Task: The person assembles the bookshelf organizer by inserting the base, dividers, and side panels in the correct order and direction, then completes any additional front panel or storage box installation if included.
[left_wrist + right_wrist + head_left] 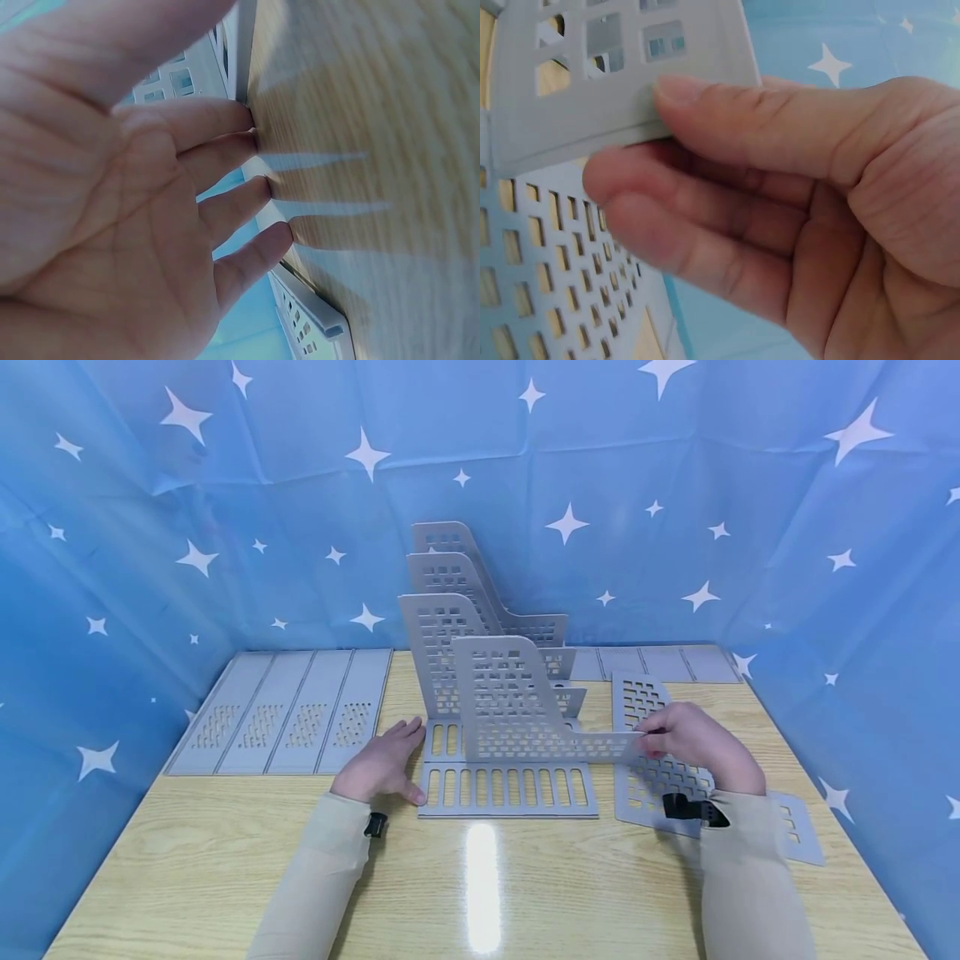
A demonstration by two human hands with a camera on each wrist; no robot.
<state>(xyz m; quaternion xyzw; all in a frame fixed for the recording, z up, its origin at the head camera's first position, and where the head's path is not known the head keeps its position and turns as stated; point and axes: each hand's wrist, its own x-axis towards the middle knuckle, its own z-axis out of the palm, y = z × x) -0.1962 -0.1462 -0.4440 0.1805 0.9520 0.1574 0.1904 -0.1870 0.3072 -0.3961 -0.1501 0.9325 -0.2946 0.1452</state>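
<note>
My right hand (693,743) pinches the low right end of a grey perforated side panel (517,739) between thumb and fingers. This panel stands upright over a flat slotted grey base (510,815), its tall end to the left. In the right wrist view the thumb lies on the panel's face (607,112), the fingers curled beneath its edge. At the base's left edge rests my left hand (380,764), thumb spread toward the front corner. Its fingers (247,259) reach down to the tabletop in the left wrist view. Several matching panels (435,603) stand in a row behind.
Flat grey boards with slanted hole patterns (247,693) lie at the left. More flat boards (660,664) lie along the back right. A loose perforated panel (624,793) lies flat under my right forearm. A blue star-patterned curtain (300,485) surrounds the wooden table (570,893).
</note>
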